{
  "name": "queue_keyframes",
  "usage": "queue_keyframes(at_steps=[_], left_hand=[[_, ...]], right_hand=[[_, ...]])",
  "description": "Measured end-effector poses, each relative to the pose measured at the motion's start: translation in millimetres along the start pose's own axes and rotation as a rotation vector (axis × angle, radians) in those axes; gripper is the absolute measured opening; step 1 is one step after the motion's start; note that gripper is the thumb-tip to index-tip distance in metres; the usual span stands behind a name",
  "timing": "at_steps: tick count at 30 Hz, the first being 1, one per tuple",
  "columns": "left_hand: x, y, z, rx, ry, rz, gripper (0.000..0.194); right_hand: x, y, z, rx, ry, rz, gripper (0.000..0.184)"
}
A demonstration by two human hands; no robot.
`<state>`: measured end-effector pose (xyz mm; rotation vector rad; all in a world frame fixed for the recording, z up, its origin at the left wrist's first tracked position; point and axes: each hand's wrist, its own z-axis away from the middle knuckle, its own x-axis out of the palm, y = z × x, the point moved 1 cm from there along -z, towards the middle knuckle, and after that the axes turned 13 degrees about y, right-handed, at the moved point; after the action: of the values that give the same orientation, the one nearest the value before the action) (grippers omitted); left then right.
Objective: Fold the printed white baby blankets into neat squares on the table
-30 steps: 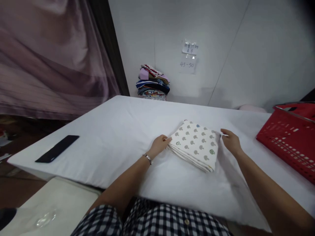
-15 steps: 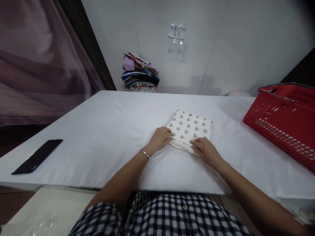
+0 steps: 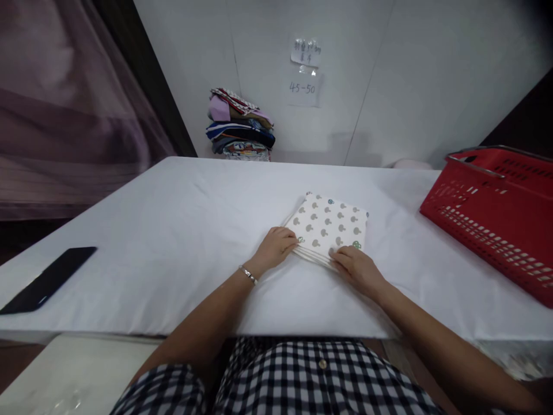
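A person in a black-and-white gingham shirt [image 3: 324, 377] sits or stands on the near side of a folded cloth [image 3: 330, 225], a white piece printed with grey mushroom shapes and a few green and blue ones. A pale, flat-topped surface [image 3: 86, 363] shows below and to the left of the cloth.

The left hand [image 3: 276, 248], a silver-toned bracelet [image 3: 247, 275] at its wrist, holds the cloth's near left corner, fingers drawn together. The right hand [image 3: 356, 268] holds the near edge toward the right corner in a narrow grip, its fingertips over the top layer. Several layers show along the edge between the two hands. The cloth lies flat on a white-covered table [image 3: 181, 230].

Well to the left of the cloth lies a thin black slab [image 3: 49, 279]; well to its right stands a red perforated shopping basket [image 3: 488, 213] with a metal handle. Beyond the cloth and to its left, past the table's far edge, rises a stack of folded fabrics [image 3: 242, 129]. Farther still, two handwritten paper notes [image 3: 305, 86], the lower reading "45-50," hang on a white wall [image 3: 389, 104].
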<state>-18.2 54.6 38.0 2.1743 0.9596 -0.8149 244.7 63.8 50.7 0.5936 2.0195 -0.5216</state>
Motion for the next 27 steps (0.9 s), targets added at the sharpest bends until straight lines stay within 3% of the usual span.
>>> queue_keyframes(at_steps=[5,15,20,27], left_hand=[[-1.2,-2.0,-0.1,0.021,-0.027,0.009,0.021],[2.5,-3.2,-4.4,0.026,-0.011,-0.024,0.022],[4.0,-0.6,-1.9,0.041,0.066,-0.087,0.024],[-0.9,-6.1,5.2,0.086,0.001,-0.059,0.021]], right_hand=[[3.2,-0.9,0.8,-0.016,0.006,0.021,0.024],[2.2,2.4,1.3,0.108,0.118,-0.083,0.026],[3.0,-1.7,1.6,0.044,0.093,-0.027,0.024],[4.0,-8.4,1.4,-0.067,-0.038,0.061,0.023]])
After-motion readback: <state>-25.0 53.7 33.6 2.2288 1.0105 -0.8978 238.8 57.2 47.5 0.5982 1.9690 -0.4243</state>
